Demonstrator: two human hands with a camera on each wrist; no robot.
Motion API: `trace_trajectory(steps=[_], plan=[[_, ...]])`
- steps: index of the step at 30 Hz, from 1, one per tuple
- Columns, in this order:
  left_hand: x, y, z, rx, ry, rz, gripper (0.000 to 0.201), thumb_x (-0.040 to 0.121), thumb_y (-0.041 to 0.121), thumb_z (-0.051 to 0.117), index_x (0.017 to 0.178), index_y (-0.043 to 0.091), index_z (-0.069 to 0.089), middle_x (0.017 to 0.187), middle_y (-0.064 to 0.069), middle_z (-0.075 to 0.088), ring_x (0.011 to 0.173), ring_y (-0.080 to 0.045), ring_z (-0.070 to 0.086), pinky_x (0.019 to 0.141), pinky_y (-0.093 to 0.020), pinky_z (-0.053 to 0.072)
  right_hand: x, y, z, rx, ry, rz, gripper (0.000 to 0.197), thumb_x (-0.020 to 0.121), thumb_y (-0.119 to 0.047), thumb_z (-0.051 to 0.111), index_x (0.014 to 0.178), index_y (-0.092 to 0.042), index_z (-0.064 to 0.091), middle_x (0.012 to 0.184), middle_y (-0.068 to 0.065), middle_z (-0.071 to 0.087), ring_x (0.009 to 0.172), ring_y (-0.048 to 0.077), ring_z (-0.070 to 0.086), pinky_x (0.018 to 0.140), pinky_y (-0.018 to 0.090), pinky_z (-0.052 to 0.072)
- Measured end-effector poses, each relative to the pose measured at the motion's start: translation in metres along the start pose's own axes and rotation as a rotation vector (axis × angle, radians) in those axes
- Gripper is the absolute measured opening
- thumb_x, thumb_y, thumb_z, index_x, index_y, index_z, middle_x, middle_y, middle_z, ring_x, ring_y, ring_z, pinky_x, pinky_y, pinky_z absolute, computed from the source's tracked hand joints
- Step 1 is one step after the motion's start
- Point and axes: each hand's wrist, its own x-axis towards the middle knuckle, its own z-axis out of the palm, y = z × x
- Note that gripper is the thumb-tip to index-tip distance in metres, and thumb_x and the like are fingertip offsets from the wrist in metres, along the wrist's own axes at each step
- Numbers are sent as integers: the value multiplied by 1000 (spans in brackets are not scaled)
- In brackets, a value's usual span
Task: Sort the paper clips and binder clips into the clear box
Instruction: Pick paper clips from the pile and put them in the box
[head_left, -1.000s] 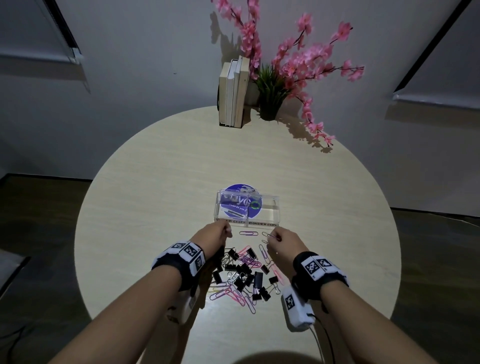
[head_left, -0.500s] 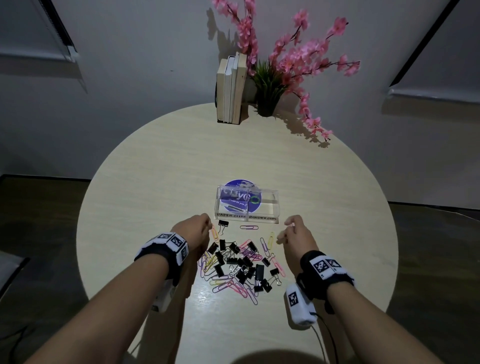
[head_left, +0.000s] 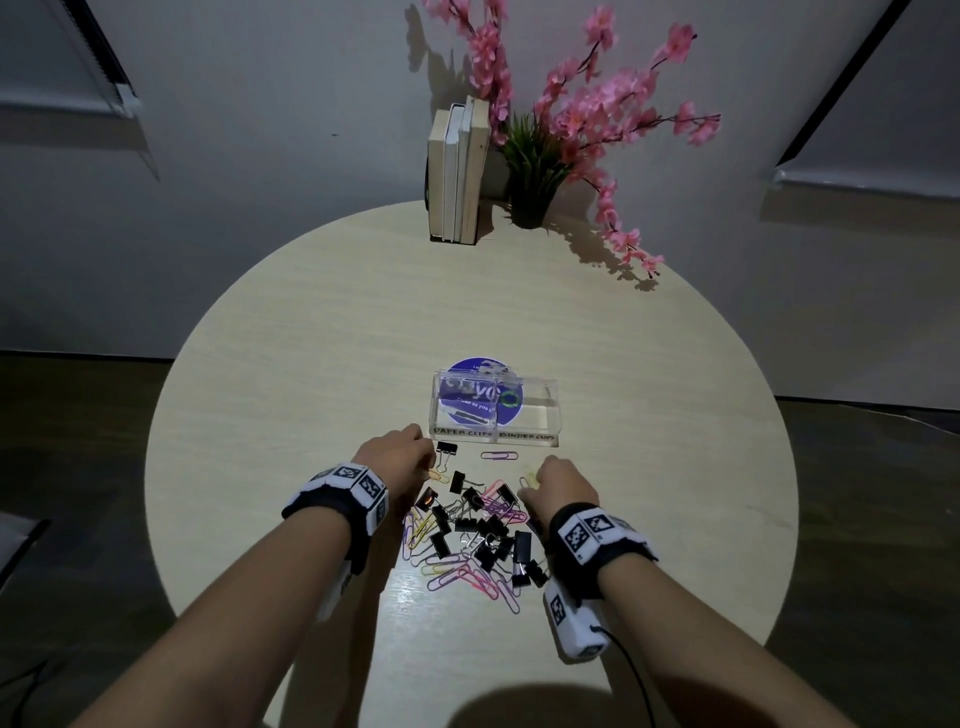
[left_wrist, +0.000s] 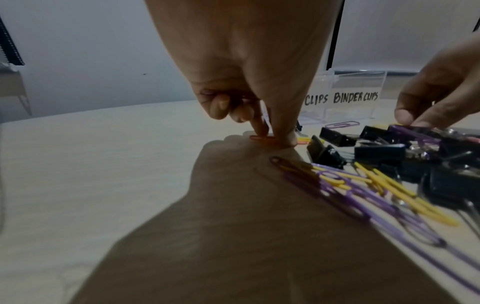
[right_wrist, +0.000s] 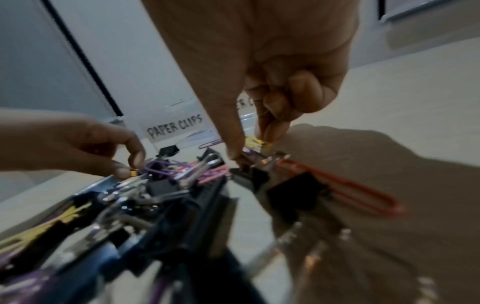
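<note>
The clear box (head_left: 540, 441) stands mid-table, its left half marked PAPER CLIPS and its right half BINDER CLIPS. In front of it lies a pile (head_left: 478, 530) of coloured paper clips and black binder clips. My left hand (head_left: 428, 462) is at the pile's far left corner. Its thumb and forefinger (left_wrist: 275, 137) pinch an orange paper clip (left_wrist: 259, 138) that lies flat on the table. My right hand (head_left: 537, 475) is down at the pile's far right corner, thumb and forefinger (right_wrist: 253, 146) closed around a yellow paper clip (right_wrist: 255, 140).
A lone purple paper clip (head_left: 498, 455) and a black binder clip (head_left: 447, 449) lie just in front of the box. Several upright books (head_left: 460, 171) and a pink flowering plant (head_left: 530, 171) stand at the table's far edge. A blue round sticker (head_left: 475, 366) shows under the box.
Both hands have drawn back from the box front. The left swung out left, then came down on the orange clip. The right rose, then dropped to the pile's right corner.
</note>
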Motion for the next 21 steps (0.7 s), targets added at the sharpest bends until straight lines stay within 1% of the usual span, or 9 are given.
trace_trajectory(steps=[2,5,7,9,12,14,16,18,21], plan=[[0,1,0,-32,-24,-25,25,93,27,53,114,14,58,122,-10,54,112,-28,55,89,-37,47,5,-5,4,-53,-2,-5,33,89,-12,54,60,-11,38,77,8,52,76,28,53,65,29,39],[-1,2,0,-83,-48,-66,25,93,26,55,113,12,59,121,-10,58,114,-27,55,92,-36,46,7,-10,4,-95,-52,-26,37,88,0,47,57,-12,31,65,4,42,75,27,48,65,28,37],[-1,2,1,-113,-65,-91,25,93,24,54,114,12,57,122,-10,61,113,-28,57,92,-36,47,6,-12,3,-134,-77,-72,25,89,0,45,66,-9,40,72,6,46,78,27,49,67,29,39],[-2,3,2,-108,-80,-98,27,94,22,51,118,11,54,123,-11,61,113,-29,57,92,-37,47,4,-13,3,-193,-76,-127,7,90,-3,45,89,-6,51,92,13,55,87,30,55,74,34,45],[-6,5,5,-39,-87,-71,32,97,22,44,124,8,51,127,-14,55,116,-31,55,95,-39,47,3,-13,4,-263,-61,-201,25,91,-7,46,115,-1,52,121,17,52,108,34,57,87,38,48],[-9,6,8,-29,-70,-74,33,97,22,40,125,7,49,127,-16,53,115,-32,55,94,-40,47,4,-12,1,-253,-77,-228,22,91,-9,46,112,-3,52,118,17,52,104,33,56,84,38,47],[-13,4,8,-58,-51,-96,31,98,21,38,122,5,48,126,-17,55,113,-33,56,91,-41,47,5,-8,-5,-213,-70,-239,7,92,-10,43,97,-9,46,98,15,52,87,30,54,70,34,42],[-17,-1,9,-112,-34,-112,29,99,19,36,121,4,49,125,-17,56,112,-33,56,91,-40,46,4,-3,-11,-158,-59,-223,4,92,-11,40,96,-10,39,89,13,55,80,31,56,61,31,39],[-25,-6,11,-249,2,-160,30,101,20,34,122,6,50,128,-17,55,114,-33,56,94,-37,44,0,12,-18,-34,-17,-172,22,94,-15,38,115,-8,43,102,18,64,94,34,62,74,36,47]])
